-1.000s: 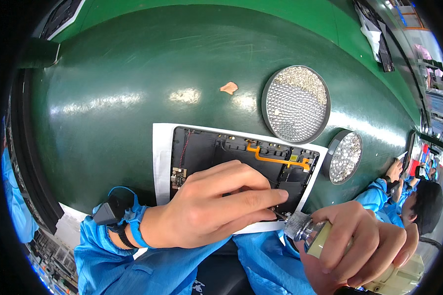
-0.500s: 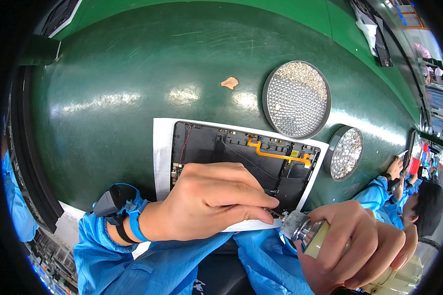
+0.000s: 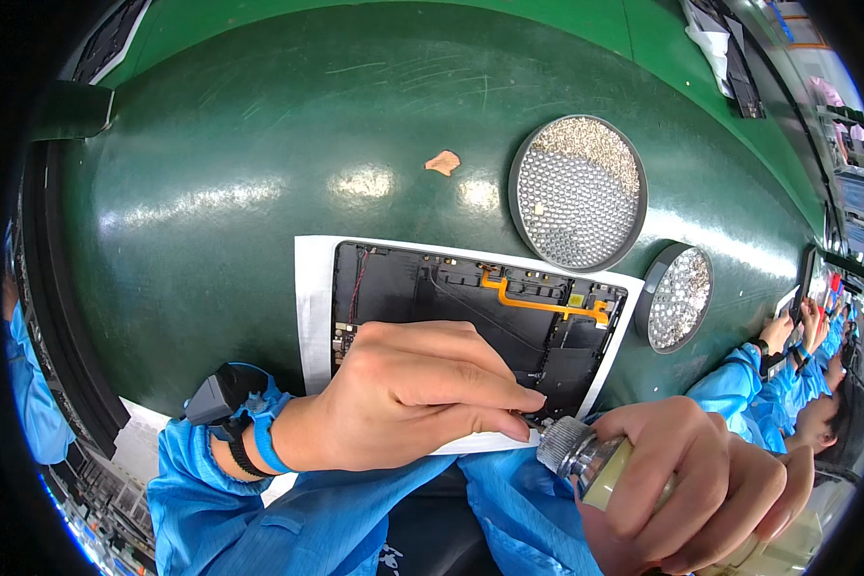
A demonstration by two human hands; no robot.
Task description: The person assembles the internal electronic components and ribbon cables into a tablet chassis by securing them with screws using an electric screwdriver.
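My right hand (image 3: 686, 485) is wrapped round an electric screwdriver (image 3: 568, 449) with a knurled metal collar and a pale yellowish body, tilted so its nose points left. At that nose, my left hand (image 3: 422, 394) is closed in a pinch of thumb and forefinger. Whatever sits between those fingertips is too small to make out. Beneath my left hand lies an open black tablet-like housing (image 3: 470, 317), with an orange flex cable (image 3: 538, 304) along its far right and a thin red wire at its left. My hand hides its near left part.
The housing rests on a white sheet (image 3: 314, 288) on a green table (image 3: 259, 125). Beyond it stand a large round dish (image 3: 571, 216) of small metal screws and a smaller dish (image 3: 677, 298). A brown scrap (image 3: 443, 162) lies farther off. At right, a co-worker in blue (image 3: 730, 384) handles something.
The screwdriver's nose has shifted slightly left, closer to my left fingertips. My left hand keeps its pinch in nearly the same place. The co-worker's hands have moved.
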